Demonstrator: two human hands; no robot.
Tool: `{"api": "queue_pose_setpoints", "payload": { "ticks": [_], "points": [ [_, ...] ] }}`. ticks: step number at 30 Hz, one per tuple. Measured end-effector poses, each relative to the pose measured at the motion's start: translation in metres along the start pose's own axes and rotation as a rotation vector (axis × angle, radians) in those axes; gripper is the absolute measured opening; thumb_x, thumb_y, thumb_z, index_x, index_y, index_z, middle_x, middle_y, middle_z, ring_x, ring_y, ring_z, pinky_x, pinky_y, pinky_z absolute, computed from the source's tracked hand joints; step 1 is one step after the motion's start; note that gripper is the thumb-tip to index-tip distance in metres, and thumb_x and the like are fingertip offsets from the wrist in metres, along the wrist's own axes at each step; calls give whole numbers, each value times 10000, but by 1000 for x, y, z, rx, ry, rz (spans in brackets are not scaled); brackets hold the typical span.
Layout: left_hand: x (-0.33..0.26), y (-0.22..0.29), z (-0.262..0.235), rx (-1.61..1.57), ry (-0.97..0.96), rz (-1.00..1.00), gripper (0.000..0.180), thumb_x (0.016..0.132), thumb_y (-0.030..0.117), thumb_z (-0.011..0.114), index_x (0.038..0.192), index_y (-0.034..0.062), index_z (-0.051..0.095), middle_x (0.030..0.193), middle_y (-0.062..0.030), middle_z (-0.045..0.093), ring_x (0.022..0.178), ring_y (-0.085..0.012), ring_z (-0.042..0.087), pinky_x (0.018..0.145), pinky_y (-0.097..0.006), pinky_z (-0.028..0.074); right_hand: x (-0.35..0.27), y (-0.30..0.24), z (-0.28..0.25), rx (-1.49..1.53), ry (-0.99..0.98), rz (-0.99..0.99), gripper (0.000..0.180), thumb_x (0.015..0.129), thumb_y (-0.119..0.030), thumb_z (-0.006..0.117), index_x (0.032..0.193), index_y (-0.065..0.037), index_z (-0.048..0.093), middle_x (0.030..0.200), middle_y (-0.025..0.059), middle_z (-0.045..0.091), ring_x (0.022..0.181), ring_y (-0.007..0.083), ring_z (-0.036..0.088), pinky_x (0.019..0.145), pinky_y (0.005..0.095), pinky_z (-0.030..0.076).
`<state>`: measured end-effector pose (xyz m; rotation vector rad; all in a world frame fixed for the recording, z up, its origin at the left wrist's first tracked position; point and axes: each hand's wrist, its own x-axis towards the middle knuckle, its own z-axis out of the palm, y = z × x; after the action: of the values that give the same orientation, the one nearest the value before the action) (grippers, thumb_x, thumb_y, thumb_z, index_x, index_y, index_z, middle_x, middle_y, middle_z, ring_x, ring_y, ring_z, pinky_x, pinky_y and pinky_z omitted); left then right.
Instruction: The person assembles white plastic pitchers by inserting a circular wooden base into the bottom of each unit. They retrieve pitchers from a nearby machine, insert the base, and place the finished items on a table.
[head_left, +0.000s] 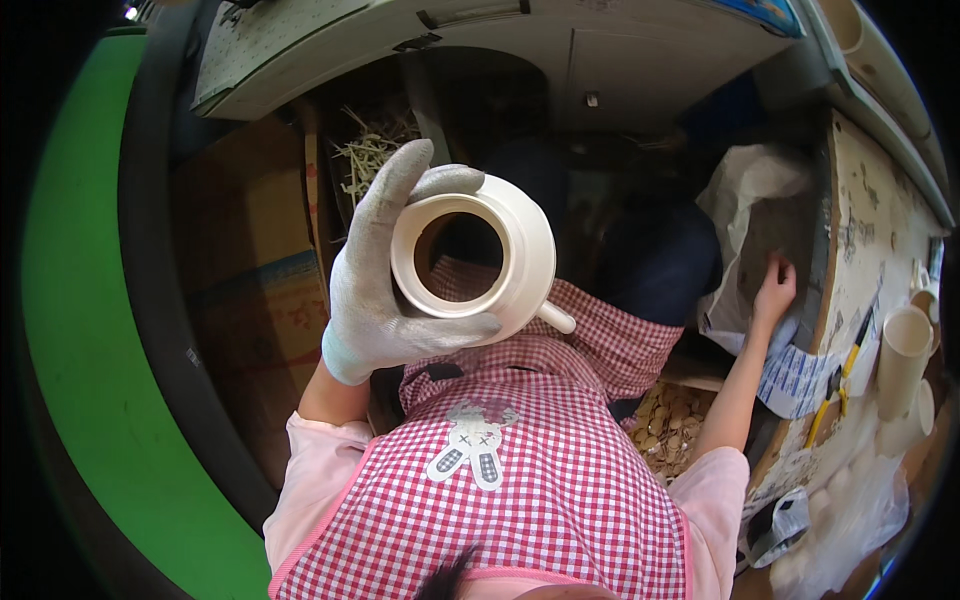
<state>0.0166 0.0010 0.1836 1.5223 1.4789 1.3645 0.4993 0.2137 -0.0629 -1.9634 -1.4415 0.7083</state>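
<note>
My left hand [375,285], in a pale grey glove, grips a cream hollow plastic housing [532,240]. Its thumb and fingers wrap around the wide round rim, and the open mouth faces up toward me. A short rounded stub sticks out at the housing's lower right. Over to the right, my bare right hand [773,292] is held beside a translucent plastic bag [727,215]. Its fingers are curled together, and whatever may be between them is too small to make out.
Printed label sheets [795,383], yellow-handled pliers [828,402] and cream cylinders [903,345] are on the right-hand bench. A cardboard box [250,340] and a bin of thin pale offcuts [368,150] stand left. Small round tan pieces [668,425] lie low beside my lap. A white cabinet [640,75] spans the far side.
</note>
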Motion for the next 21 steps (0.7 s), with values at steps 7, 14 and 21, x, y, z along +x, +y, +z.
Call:
{"api": "queue_pose_setpoints", "payload": {
  "ticks": [7,14,21],
  "points": [
    [-17,8,34,302,-169,199,1101,629,244,981,1543,4,415,1317,-135,692,1238,-336,657,1109,-485,466,-195,-271,-71,812,-883,-429,359,1002,-19,606,1357,-59,646,1284,154,702,1012,236,751,700,276,608],
    [-33,20,51,449,-223,399,987,594,263,969,1435,-23,538,1304,-151,688,1220,-359,658,1110,-496,466,-257,-302,-52,-124,-769,-1054,345,805,-34,710,1150,-46,730,1175,153,703,947,293,735,722,327,609],
    [-36,16,43,443,-199,396,954,581,259,968,1394,-37,565,1319,-161,680,1227,-362,652,1103,-494,470,-269,-298,-25,-161,-452,-1307,199,786,-122,720,965,-36,732,974,121,742,802,232,742,624,361,603]
  ]
}}
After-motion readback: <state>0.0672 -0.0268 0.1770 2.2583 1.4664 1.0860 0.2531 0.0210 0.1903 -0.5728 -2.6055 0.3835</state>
